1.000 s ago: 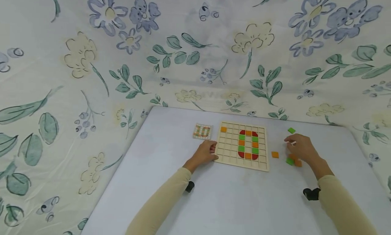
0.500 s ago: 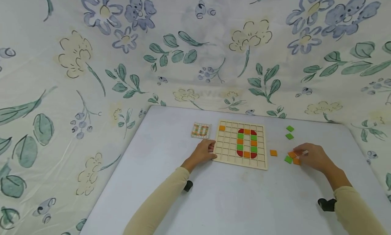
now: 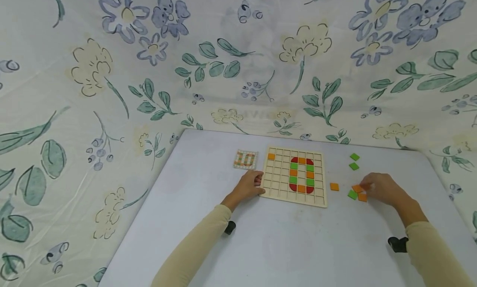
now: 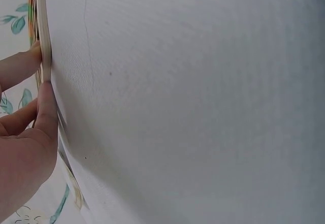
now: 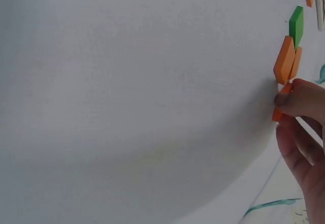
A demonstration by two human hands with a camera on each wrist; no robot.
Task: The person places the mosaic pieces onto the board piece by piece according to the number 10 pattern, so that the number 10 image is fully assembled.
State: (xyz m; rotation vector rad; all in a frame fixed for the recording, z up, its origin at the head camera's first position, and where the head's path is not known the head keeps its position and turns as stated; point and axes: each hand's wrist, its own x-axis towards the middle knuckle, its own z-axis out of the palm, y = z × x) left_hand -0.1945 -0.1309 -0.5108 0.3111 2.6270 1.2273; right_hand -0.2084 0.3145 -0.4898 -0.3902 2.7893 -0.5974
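Observation:
A pale wooden grid board [image 3: 275,180] lies on the white table; red, orange and green tiles form a ring on its right part. One orange tile [image 3: 271,156] sits near its top left corner. My left hand [image 3: 246,186] grips the board's left edge, its fingers bent at the rim in the left wrist view. Right of the board, my right hand [image 3: 384,190] pinches an orange tile [image 5: 281,113] between thumb and finger, close over the table. Beside those fingertips lie two other orange tiles [image 3: 362,198] and a green tile [image 3: 352,194].
A small patterned card [image 3: 246,159] lies left of the board. Two green tiles [image 3: 354,157] are set apart toward the back right, and a lone orange tile [image 3: 334,186] lies close to the board. Floral cloth [image 3: 261,71] rises behind the table.
My right hand has moved from near the green tiles down and right to the orange ones, and now pinches one. A second green tile shows at the back. My left hand stays on the board.

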